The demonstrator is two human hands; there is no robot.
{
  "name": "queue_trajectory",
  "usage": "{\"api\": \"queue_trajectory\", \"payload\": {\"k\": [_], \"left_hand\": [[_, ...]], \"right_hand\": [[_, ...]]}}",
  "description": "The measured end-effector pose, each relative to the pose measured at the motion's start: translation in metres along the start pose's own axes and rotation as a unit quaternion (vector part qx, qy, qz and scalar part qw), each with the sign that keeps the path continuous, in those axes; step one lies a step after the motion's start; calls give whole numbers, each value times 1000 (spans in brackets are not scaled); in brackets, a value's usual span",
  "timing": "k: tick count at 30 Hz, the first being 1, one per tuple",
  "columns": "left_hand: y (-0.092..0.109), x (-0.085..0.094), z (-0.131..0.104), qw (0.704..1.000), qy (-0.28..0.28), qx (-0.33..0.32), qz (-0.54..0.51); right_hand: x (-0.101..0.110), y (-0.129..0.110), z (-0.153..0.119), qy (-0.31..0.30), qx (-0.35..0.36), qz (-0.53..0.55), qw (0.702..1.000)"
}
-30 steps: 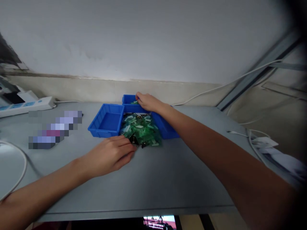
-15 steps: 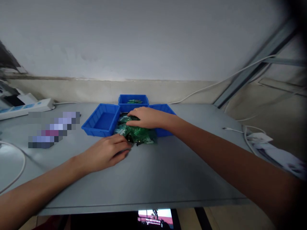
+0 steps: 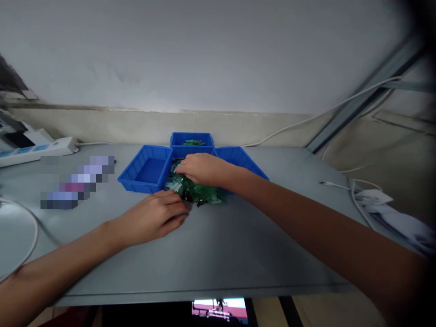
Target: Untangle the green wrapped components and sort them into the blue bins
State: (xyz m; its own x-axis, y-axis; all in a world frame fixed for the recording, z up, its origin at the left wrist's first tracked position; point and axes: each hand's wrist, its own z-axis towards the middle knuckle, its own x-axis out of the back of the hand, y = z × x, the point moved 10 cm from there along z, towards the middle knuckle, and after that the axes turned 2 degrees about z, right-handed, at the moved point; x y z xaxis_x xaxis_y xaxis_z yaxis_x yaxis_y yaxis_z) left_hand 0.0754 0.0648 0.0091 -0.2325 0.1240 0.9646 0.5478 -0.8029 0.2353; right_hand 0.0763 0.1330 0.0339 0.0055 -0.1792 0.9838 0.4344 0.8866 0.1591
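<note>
A loose pile of shiny green pieces, with clear, white and dark bits among them, lies on the grey table between blue plastic bins. From the right, my right hand reaches over the pile, its fingers bent together and pressed into the far left part. Whatever those fingertips hold is hidden beneath the hand. Palm down at the pile's near left edge is my left hand. Its fingers are loosely bent, the thumb a little apart, and the tips touch the edge of the pile.
Blue bins stand at the left, back and right; the back one contains some green pieces. A pixelated object and a white power strip lie left. Cables lie right. A lit screen shows below the table edge.
My right hand's fingers, spread over the pile before, have drawn together and dipped into its far left part. My left hand stays at the near edge. The right bin shows more.
</note>
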Motion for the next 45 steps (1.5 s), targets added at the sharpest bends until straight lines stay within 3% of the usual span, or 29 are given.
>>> {"api": "queue_trajectory", "payload": {"k": [5, 12, 16, 18, 20, 23, 25, 27, 30, 33, 37, 40, 45], "left_hand": [[2, 3, -1, 1000, 7, -8, 14], [2, 3, -2, 1000, 4, -10, 20], [1, 0, -2, 1000, -5, -10, 25], [1, -1, -2, 1000, -7, -9, 25], [0, -1, -2, 1000, -7, -8, 25], [1, -1, -3, 1000, -5, -10, 24], [1, 0, -3, 1000, 0, -8, 15], [0, 3, -3, 1000, 12, 6, -15], [-4, 9, -3, 994, 41, 47, -88], [-7, 14, -5, 983, 60, 75, -159], [-3, 17, -5, 984, 66, 52, -159], [4, 14, -4, 992, 48, 7, -119], [4, 6, -4, 995, 17, -5, -102]], "right_hand": [[-1, 4, -1, 20, -13, -2, 1000], [-12, 31, 1, -34, -131, 26, 990], [-3, 35, 3, -21, -164, 5, 986], [8, 38, 2, 22, -177, 7, 984], [30, 40, -7, 111, -188, 27, 976], [67, 37, -37, 270, -188, 90, 940], [80, 29, -60, 323, -185, 117, 921], [89, 11, -78, 363, -154, 123, 911], [98, -28, -99, 430, -28, 143, 891], [91, -58, -104, 442, 76, 151, 881], [65, -72, -100, 424, 99, 137, 890], [47, -66, -90, 376, 48, 165, 910], [24, -37, -79, 236, -138, 241, 931]]}}
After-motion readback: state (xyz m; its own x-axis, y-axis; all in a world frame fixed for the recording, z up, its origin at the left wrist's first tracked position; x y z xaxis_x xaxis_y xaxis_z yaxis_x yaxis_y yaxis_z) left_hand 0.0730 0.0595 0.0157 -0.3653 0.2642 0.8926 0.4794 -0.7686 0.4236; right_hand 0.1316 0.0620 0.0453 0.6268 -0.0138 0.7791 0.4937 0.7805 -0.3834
